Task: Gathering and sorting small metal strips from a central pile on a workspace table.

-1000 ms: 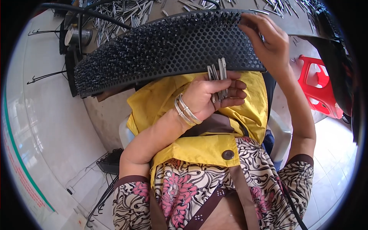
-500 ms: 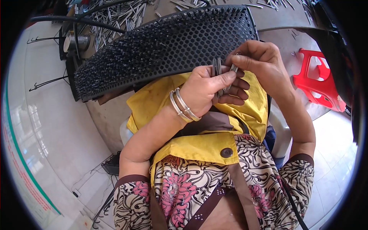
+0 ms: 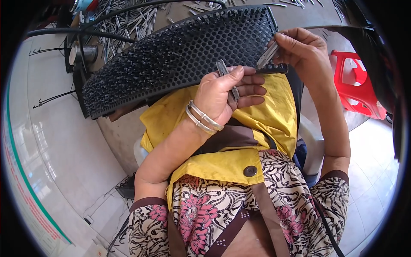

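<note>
My left hand (image 3: 219, 91), with two silver bangles (image 3: 201, 115) at its wrist, holds a few narrow silver metal pieces (image 3: 221, 69) under the thumb. Its other fingers stretch out below the rack's near edge. Up at the right, my right hand (image 3: 303, 46) pinches a slim, flat metal piece (image 3: 268, 55) between thumb and fingers. That piece slants down over the right end of a black perforated rack (image 3: 216, 45); whether it touches the rack I cannot tell. Small dark upright pieces (image 3: 141, 66) crowd the rack's left part, and round holes show at its right.
Loose metal strips (image 3: 128, 21) lie heaped behind the rack. A metal can (image 3: 84, 55) stands at its far left, below black cables (image 3: 81, 31). A red plastic stool (image 3: 357, 83) is on the right. Yellow cloth (image 3: 274, 103) covers my lap.
My right hand has moved up and away from my left, carrying a metal piece to the rack's right end. My left hand has shifted slightly left, and fewer pieces show in it.
</note>
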A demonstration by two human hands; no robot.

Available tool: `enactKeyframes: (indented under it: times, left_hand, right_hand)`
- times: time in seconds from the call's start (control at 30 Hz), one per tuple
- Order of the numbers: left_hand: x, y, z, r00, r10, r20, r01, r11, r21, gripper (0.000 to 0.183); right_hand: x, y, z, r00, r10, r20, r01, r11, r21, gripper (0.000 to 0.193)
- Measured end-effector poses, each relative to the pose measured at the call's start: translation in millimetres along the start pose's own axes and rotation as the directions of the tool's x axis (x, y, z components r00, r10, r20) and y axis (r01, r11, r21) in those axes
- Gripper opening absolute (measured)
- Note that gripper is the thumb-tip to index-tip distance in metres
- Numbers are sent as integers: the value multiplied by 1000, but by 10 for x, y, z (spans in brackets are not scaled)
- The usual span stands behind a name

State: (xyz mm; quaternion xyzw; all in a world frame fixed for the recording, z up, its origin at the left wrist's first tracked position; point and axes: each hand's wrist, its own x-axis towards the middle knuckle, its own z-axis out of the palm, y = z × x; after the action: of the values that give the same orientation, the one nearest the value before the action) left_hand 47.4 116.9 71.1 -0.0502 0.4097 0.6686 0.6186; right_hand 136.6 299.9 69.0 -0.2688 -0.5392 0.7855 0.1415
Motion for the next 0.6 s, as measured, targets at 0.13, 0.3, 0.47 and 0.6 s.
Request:
enactKeyframes:
  times: [0.13,0.3,0.47,0.6]
  left_hand:
    - [10,3,55,999,42,-17,-41,997,70,32]
    - [23,28,120,1000,23,-1,-23,996,90,33]
    - [15,-61,26,999,-17,-28,19,998,62,32]
    - [28,-67,11,1000,-21,-12,22,999,40,32]
  right_hand:
    - [8,-12,-29,999,-35,11,36,999,-24,12]
    - [125,-25,-145,982,-168,-81,175,980,93,12]
    - [454,24,-304,920,-371,-127,378,925,34,15]
    - [572,105,-317,885,-441,-146,440,897,-41,13]
